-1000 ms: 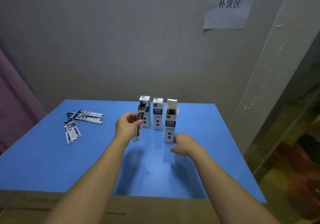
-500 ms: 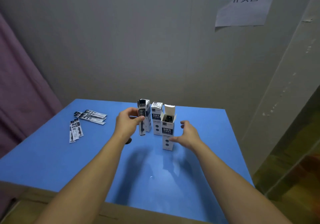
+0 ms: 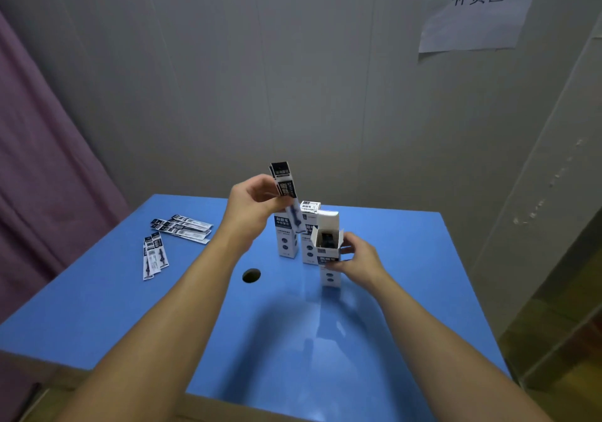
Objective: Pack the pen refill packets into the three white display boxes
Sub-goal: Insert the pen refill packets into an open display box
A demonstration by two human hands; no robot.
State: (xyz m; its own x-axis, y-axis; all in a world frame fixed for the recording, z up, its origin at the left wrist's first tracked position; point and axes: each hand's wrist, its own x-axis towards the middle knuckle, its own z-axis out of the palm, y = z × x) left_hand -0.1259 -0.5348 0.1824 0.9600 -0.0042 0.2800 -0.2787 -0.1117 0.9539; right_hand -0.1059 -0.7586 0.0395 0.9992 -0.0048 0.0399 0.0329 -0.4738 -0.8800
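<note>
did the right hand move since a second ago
Yes. The right hand went from resting on the table in front of the open box up to grip it.

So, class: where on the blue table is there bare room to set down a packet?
Free: the blue table near its front edge, before the round hole, and right of the three white display boxes. Crowded: far left, where loose refill packets lie.

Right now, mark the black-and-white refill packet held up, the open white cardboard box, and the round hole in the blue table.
Held refill packet (image 3: 284, 178), head view: upper printed face.
Open white box (image 3: 329, 260), head view: front panel.
Round hole (image 3: 251, 275), head view: centre.
</note>
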